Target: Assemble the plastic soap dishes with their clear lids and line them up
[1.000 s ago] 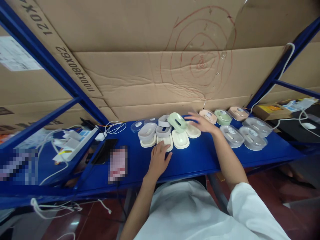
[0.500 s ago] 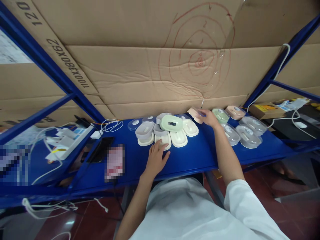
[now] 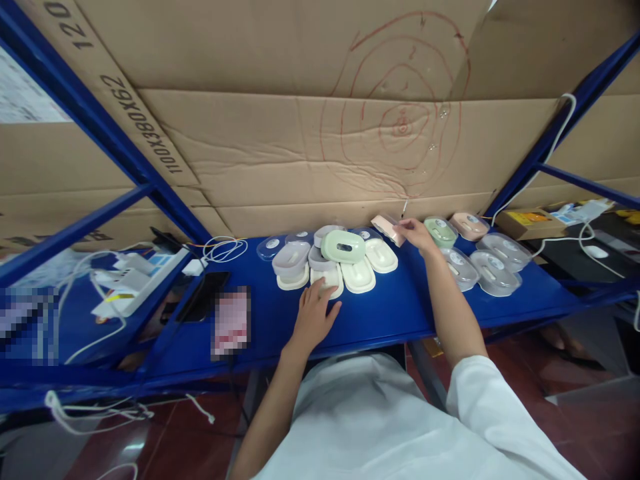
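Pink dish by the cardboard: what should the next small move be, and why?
I'd probably level the pink dish and draw it toward the left hand. The right hand grips it by one end, and it sits tilted near the cardboard, while the left hand's fingers lie loosely over a white tray.

My right hand (image 3: 417, 237) now pinches the peach box (image 3: 384, 225), which is tilted and farther left of the green lidded box (image 3: 441, 231); left of that, the green slotted piece (image 3: 351, 255) lies less slanted.
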A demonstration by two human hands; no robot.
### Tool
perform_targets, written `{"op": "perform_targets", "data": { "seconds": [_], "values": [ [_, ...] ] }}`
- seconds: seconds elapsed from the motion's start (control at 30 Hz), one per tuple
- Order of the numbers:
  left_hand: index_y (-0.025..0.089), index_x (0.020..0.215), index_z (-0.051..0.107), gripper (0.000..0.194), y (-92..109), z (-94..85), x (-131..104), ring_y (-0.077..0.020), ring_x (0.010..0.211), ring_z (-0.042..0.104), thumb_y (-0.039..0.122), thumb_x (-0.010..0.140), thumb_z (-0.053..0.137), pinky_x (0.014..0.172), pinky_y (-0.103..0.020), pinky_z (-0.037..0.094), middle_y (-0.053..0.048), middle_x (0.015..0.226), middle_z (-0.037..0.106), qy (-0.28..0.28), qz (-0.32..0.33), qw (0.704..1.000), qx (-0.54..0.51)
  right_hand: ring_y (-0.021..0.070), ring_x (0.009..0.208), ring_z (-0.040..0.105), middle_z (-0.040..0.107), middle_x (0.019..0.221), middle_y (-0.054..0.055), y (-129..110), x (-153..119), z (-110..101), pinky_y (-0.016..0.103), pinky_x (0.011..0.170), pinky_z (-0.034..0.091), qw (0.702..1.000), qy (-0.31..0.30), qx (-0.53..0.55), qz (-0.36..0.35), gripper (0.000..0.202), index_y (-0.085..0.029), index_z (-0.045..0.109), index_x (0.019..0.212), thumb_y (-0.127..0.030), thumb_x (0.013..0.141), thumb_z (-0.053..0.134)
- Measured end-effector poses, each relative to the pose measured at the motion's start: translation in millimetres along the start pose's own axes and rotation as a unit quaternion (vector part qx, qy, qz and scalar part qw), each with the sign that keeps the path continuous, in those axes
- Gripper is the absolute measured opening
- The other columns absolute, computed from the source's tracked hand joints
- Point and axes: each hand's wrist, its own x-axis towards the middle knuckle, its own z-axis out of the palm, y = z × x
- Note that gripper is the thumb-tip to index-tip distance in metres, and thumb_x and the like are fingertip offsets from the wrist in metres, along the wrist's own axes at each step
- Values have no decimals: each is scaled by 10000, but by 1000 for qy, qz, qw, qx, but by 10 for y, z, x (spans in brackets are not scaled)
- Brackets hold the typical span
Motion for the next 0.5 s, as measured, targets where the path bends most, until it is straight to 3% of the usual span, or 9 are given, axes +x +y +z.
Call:
{"op": "perform_targets", "data": {
  "seconds": [0.07,0.27,0.5],
  "values": [
    [234,1427,633,396,2,-2,-1,-347,1524,468,377,1070,536,1239,-608,389,-193,1608,503,0,-1,1000,-1,222,953,712,764,1080,94,-13,-1,-22,349,844,587,1000,4,-3,-2,425,-166,711,1170,-495,904,677],
    [252,1426,630,393,1,4,-6,-331,1528,466,380,1065,544,1251,-600,382,-174,1613,508,0,-2,1000,-1,267,1134,678,739,1197,101,-124,-69,-31,416,1040,532,997,12,-61,-37,299,-203,752,1097,-379,856,728],
    [243,1426,630,395,9,-4,-7,-341,1528,466,384,1072,527,1247,-616,383,-183,1610,512,-3,0,1000,-3,381,1383,535,604,1444,252,-242,-181,-76,547,1172,397,981,68,-181,-4,439,-120,649,1363,-326,1035,442]
  ]
}}
